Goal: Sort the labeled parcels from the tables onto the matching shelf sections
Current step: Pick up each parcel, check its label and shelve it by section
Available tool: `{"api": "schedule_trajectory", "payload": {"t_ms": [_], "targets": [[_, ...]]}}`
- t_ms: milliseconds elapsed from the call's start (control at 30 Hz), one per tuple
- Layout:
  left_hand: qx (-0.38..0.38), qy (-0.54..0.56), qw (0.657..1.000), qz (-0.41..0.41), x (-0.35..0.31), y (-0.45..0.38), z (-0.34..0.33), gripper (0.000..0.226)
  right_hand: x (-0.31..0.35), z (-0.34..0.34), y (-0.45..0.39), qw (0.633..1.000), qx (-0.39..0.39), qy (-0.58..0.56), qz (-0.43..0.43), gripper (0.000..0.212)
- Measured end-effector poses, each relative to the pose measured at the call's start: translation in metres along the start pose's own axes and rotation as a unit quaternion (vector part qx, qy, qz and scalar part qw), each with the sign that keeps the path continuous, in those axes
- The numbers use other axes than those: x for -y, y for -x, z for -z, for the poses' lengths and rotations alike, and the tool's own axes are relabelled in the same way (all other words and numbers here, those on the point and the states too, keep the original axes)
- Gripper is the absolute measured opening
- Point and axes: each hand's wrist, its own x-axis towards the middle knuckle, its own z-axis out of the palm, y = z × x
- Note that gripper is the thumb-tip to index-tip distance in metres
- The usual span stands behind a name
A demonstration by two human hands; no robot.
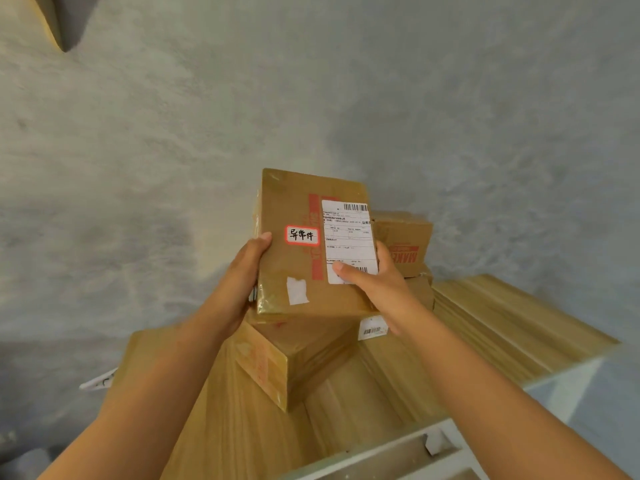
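The held parcel [304, 244], a flat brown cardboard box, serves as the landmark; it is lifted clear above the wooden counter [512, 327] and tilted with its broad face toward the camera.

Left of the parcel, the left hand [242, 282] clasps its left edge: the thumb lies along the front face near the edge and the fingers wrap behind, out of sight. On the parcel's face, just beside that thumb, sits a small red-bordered sticker [302, 234] with handwritten characters, and below it a scrap of white tape [297, 289]. A red printed band runs down the middle of the face.

On the right half of the face is a white shipping label [348, 237] with barcodes. The right hand [377, 289] grips the parcel's lower right corner, thumb pressed on the bottom of the label, fingers curled round the right edge.

Directly below the parcel, a thicker brown box [294, 362] rests on the counter, one corner toward the camera. Behind and to the right of the parcel stand more brown boxes [405, 240] stacked on the counter, one with red lettering.

All the boxes are closed, so their contents cannot be told.
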Motion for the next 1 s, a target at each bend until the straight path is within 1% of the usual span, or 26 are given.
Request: {"api": "schedule_trajectory", "payload": {"t_ms": [100, 167, 233, 300, 333, 367, 433, 467, 567, 600, 700, 767, 867, 933, 1000], "targets": [[0.007, -0.006, 1.000, -0.020, -0.004, 0.002, -0.028, 0.034, 0.010, 0.029, 0.020, 0.999, -0.045, 0.015, 0.004, 0.062], [0.035, 0.003, 0.999, -0.033, -0.006, 0.006, -0.050, 0.035, 0.015, 0.049, 0.031, 0.998, -0.066, 0.021, 0.012, 0.061], [0.061, 0.022, 0.997, -0.039, -0.005, 0.009, -0.071, 0.044, 0.018, 0.069, 0.043, 0.996, -0.080, 0.026, 0.021, 0.060], [0.077, 0.027, 0.996, -0.034, -0.003, 0.012, -0.095, 0.069, 0.020, 0.092, 0.059, 0.994, -0.095, 0.028, 0.035, 0.064], [0.085, 0.029, 0.995, -0.031, -0.004, 0.016, -0.109, 0.078, 0.020, 0.105, 0.068, 0.993, -0.104, 0.028, 0.041, 0.067], [0.096, 0.027, 0.994, -0.034, -0.003, 0.020, -0.125, 0.079, 0.022, 0.118, 0.079, 0.992, -0.115, 0.030, 0.046, 0.068], [0.118, 0.024, 0.992, -0.039, -0.002, 0.030, -0.162, 0.071, 0.022, 0.149, 0.106, 0.988, -0.140, 0.037, 0.046, 0.072], [0.130, 0.025, 0.991, -0.037, 0.000, 0.036, -0.181, 0.070, 0.021, 0.167, 0.121, 0.986, -0.156, 0.042, 0.047, 0.074], [0.165, 0.013, 0.986, -0.032, 0.009, 0.064, -0.247, 0.085, 0.020, 0.222, 0.173, 0.976, -0.207, 0.056, 0.036, 0.073], [0.175, 0.013, 0.984, -0.031, 0.013, 0.075, -0.270, 0.086, 0.020, 0.241, 0.192, 0.973, -0.222, 0.059, 0.031, 0.071], [0.200, 0.009, 0.980, -0.021, 0.024, 0.115, -0.338, 0.069, 0.023, 0.295, 0.253, 0.962, -0.264, 0.065, 0.016, 0.068], [0.221, 0.008, 0.975, -0.007, 0.030, 0.140, -0.379, 0.066, 0.024, 0.327, 0.290, 0.956, -0.286, 0.071, 0.007, 0.067], [0.258, 0.009, 0.966, -0.008, 0.034, 0.176, -0.434, 0.044, 0.024, 0.369, 0.343, 0.945, -0.319, 0.076, 0.004, 0.067], [0.271, 0.002, 0.963, -0.006, 0.037, 0.194, -0.469, 0.044, 0.024, 0.395, 0.373, 0.936, -0.342, 0.084, -0.001, 0.071], [0.289, -0.005, 0.957, -0.011, 0.040, 0.210, -0.502, 0.050, 0.025, 0.422, 0.399, 0.927, -0.363, 0.091, -0.003, 0.072]]}}
